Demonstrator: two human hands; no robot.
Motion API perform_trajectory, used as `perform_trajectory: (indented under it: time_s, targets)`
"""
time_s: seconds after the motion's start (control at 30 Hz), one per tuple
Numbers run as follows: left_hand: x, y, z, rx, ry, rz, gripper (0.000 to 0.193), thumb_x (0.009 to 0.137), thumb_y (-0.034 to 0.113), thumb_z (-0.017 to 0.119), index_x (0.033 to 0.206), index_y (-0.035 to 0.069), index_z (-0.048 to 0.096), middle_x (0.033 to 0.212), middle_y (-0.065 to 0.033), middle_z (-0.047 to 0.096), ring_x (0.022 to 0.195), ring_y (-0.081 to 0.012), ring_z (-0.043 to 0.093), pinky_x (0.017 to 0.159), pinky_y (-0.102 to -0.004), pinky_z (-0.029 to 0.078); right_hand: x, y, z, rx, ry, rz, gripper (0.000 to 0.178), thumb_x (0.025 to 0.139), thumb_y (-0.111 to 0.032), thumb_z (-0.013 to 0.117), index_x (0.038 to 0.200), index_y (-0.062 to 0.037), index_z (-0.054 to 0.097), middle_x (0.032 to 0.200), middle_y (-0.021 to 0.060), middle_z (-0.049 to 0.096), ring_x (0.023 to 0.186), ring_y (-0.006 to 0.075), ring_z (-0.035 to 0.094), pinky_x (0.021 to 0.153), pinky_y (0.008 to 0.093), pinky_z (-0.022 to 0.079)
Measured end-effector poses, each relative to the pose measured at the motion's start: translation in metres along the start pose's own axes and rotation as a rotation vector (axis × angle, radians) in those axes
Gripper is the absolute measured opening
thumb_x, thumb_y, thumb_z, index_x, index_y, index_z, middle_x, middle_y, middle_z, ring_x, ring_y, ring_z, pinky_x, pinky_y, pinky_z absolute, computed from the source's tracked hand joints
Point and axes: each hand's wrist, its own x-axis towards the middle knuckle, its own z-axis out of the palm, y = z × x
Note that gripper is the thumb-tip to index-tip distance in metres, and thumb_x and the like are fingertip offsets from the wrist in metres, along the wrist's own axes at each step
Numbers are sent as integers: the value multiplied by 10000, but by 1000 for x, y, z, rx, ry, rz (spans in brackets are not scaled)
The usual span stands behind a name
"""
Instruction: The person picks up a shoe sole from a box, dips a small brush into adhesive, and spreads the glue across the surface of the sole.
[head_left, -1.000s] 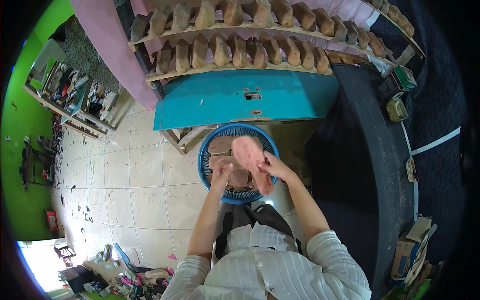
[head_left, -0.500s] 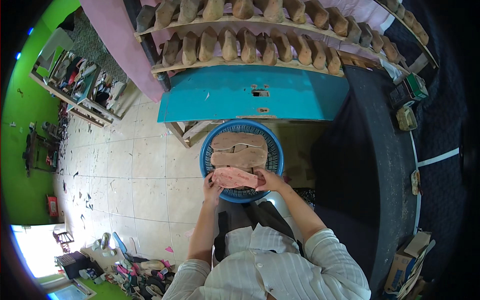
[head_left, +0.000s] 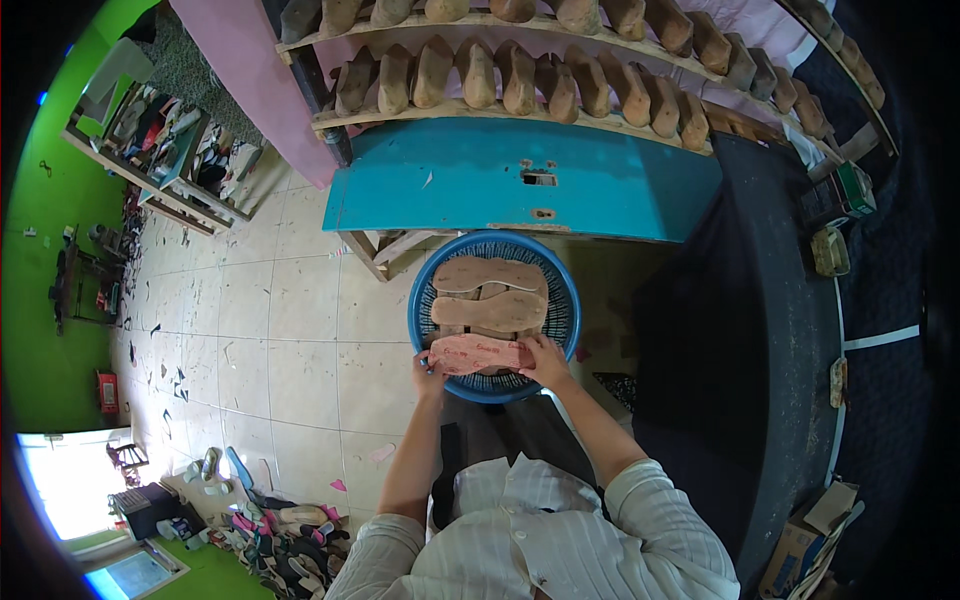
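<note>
Both hands (head_left: 428,370) (head_left: 546,362) apparently at insole (head_left: 478,355) ends.

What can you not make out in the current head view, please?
All in the head view:
Floor of the blue basket: mostly hidden by tan soles and the pink sole.
Right end of the pink sole: partly covered by the right hand.
Several upper-row wooden lasts: cut off by the top edge.

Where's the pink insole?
In the head view, the pink insole is held at the near side of the blue basket, between the left hand and right hand.
</note>
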Motion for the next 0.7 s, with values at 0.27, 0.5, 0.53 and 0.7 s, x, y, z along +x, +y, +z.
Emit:
perform_trajectory:
  time_s: [0.27, 0.5, 0.53, 0.7]
  targets:
    - [14, 0, 1, 731, 86, 355, 426, 666, 130, 753, 1035, 62, 550, 972, -178, 558, 908, -345, 552, 807, -417, 469, 3, 0, 2, -92, 3, 56, 663, 595, -227, 825, 1194, -260, 543, 1218, 36, 473, 1163, 253, 457, 973, 429, 351]
    - [17, 5, 4, 843, -2, 398, 534, 664, 116, 763, 1134, 84, 511, 1078, -178, 521, 1005, -371, 508, 883, -448, 434, 1, -11, -3, -59, -2, 78, 664, 610, -231, 813, 1212, -317, 548, 1226, 25, 477, 1177, 234, 451, 977, 412, 337]
    - [14, 9, 7, 843, -10, 399, 534, 664, 116, 763, 1134, 84, 511, 1078, -178, 521, 1005, -371, 508, 883, -448, 434, 0, -9, -3, -67, 26, 62, 652, 618, -226, 804, 1208, -341, 551, 1229, 22, 476, 1176, 232, 450, 973, 409, 338]
    - [6, 15, 14, 971, -137, 658, 581, 676, 36, 719, 1207, 191, 543, 1165, -112, 501, 1043, -344, 490, 901, -430, 437, 2, -5, -2, -149, 79, -3, 633, 638, -218, 779, 1207, -379, 554, 1231, 13, 473, 1161, 226, 451, 964, 408, 340]
